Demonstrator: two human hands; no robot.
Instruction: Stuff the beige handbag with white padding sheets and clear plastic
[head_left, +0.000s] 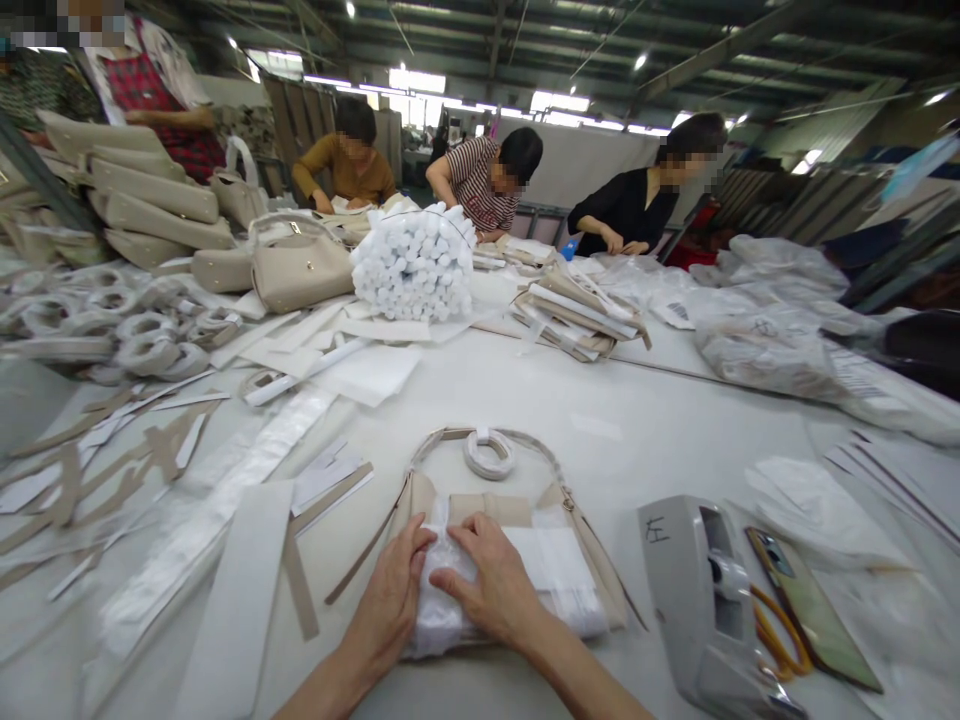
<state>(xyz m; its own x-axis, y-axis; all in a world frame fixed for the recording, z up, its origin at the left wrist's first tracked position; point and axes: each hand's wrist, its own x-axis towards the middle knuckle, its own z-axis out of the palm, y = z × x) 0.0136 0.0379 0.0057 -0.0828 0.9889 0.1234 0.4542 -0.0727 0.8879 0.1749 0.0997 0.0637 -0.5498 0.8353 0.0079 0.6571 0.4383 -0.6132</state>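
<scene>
In front of me on the table lies a beige handbag (487,507), its body partly covered by clear plastic film (439,625) and a white wrapped sheet (555,570). The bag's strap (536,440) arches away from me, with a white wrapped ring (489,455) resting inside the curve. At the bag's left part, my left hand (390,585) has its fingers bent together at the film's edge. My right hand (499,580) lies over the film just beside it, thumb and forefinger spread apart. The underside of the bag is hidden.
A tape dispenser (686,600) and a phone (814,600) lie on the right. Beige and white strips (161,450) cover the left side. Behind are a bundle of white rods (412,265), beige bags (300,265) and plastic packages (765,345). Several people work across the table.
</scene>
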